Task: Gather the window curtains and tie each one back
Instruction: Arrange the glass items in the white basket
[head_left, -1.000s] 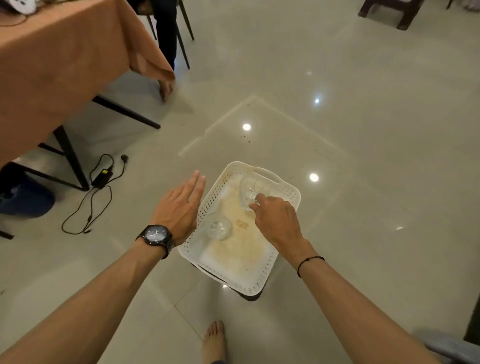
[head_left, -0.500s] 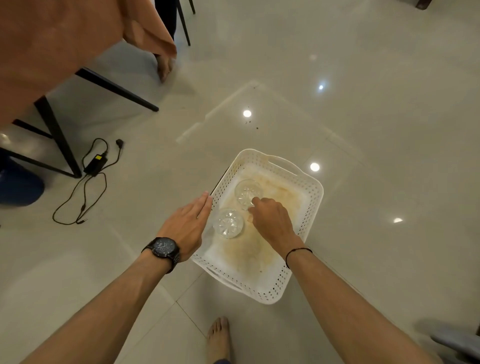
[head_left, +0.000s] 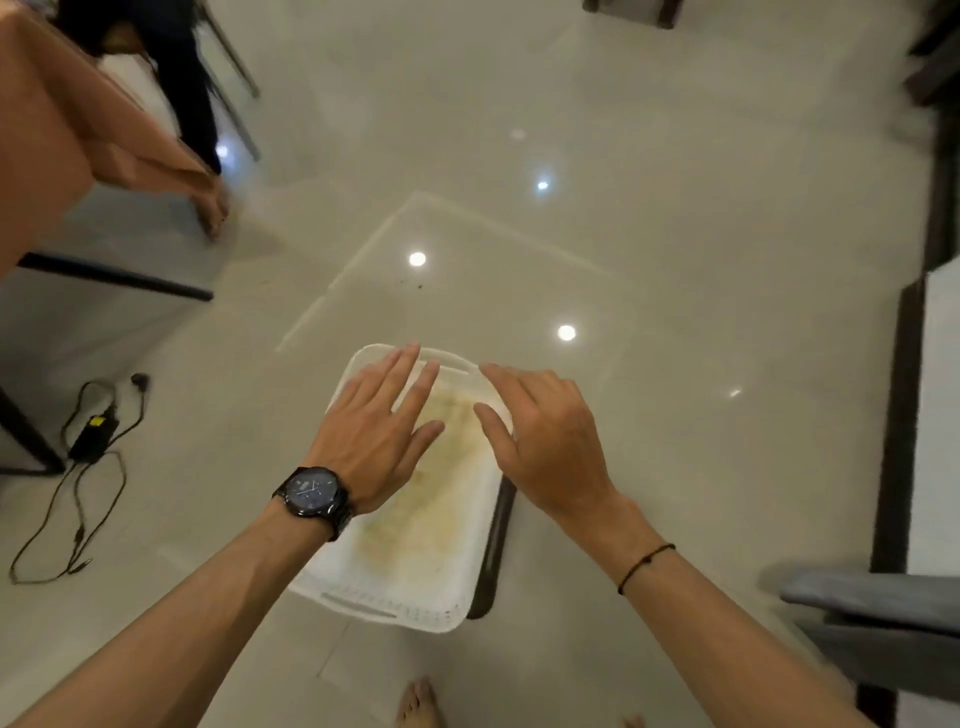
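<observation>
Currently: left hand (head_left: 371, 436) open, fingers spread, empty | right hand (head_left: 545, 441) open, empty | both above white basket (head_left: 415, 597) on floor (head_left: 623, 234) | curtains: not in view, direction and nearer hand cannot be told | tying not yet begun.

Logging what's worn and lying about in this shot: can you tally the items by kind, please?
Hands: 2, left and right, both open
White perforated plastic basket: 1
Black round wristwatch: 1
Black cord bracelet: 1
Black power adapter with cable: 1
Total: 6
</observation>
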